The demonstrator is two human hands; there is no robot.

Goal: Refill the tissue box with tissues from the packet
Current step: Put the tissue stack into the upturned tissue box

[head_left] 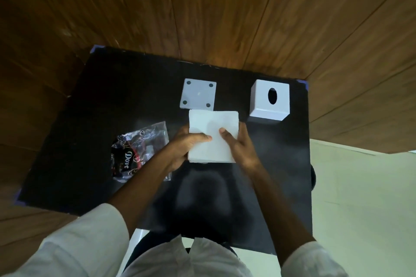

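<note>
The person stands over a black counter (94, 101) and holds a square white stack of tissues (213, 128) in both hands, out in front of the body near the middle of the counter. The left hand (186, 148) grips the stack's left edge, thumb laid across the top face and the other fingers curled underneath. The right hand (240, 146) takes the right edge the same way, thumb pressed on top and fingers wrapped under. Both hands are closed around the stack, and their thumbs nearly meet on its upper face.

Just beyond the stack lies a flat grey square panel (198, 94) with four dark dots at its corners; the far edge of the tissues overlaps its near edge in this view, though I cannot tell whether they touch. To the right of the panel, set apart from it, sits the white tissue box (270, 101), its oval opening facing up.

To the left of the hands, a crumpled clear plastic packet (139, 148) with dark printing lies flat on the counter, partly hidden by the left forearm. White sleeves (85, 238) cover both upper arms. Wooden panelling (225, 7) runs behind the counter.
</note>
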